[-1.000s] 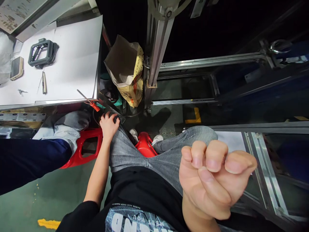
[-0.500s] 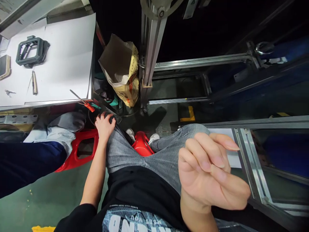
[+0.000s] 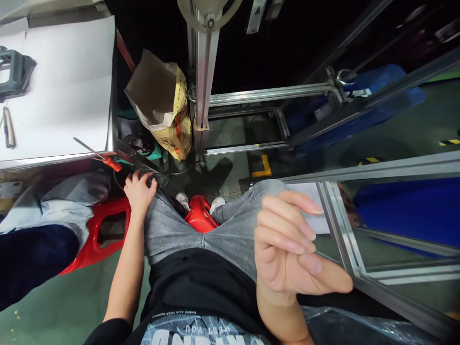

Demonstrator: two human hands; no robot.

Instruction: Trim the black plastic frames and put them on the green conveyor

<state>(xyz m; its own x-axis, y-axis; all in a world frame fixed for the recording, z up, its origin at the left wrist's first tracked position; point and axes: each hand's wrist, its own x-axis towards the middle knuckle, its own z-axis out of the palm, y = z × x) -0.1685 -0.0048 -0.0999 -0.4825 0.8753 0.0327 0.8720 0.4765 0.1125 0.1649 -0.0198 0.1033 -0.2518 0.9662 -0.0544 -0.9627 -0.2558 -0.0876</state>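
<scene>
I sit on a red stool (image 3: 197, 218) in grey jeans. My left hand (image 3: 138, 191) rests on my left knee, fingers curled over a small dark object (image 3: 153, 180) at the knee's end. My right hand (image 3: 291, 249) is raised close to the camera, palm up, fingers loosely spread and holding nothing. It hovers above my right thigh, next to a metal frame (image 3: 341, 225).
A white table (image 3: 64, 91) at the left carries a dark plastic frame (image 3: 12, 69) and a small tool (image 3: 7, 127). A red-handled screwdriver (image 3: 104, 159) sticks out at its edge. A paper sack (image 3: 161, 103) leans by a metal post (image 3: 201, 81). Another person's legs (image 3: 39, 230) sit at left.
My right hand has uncurled from a loose fist to open fingers and drifted slightly left. The view has shifted right; my left hand stays on the knee.
</scene>
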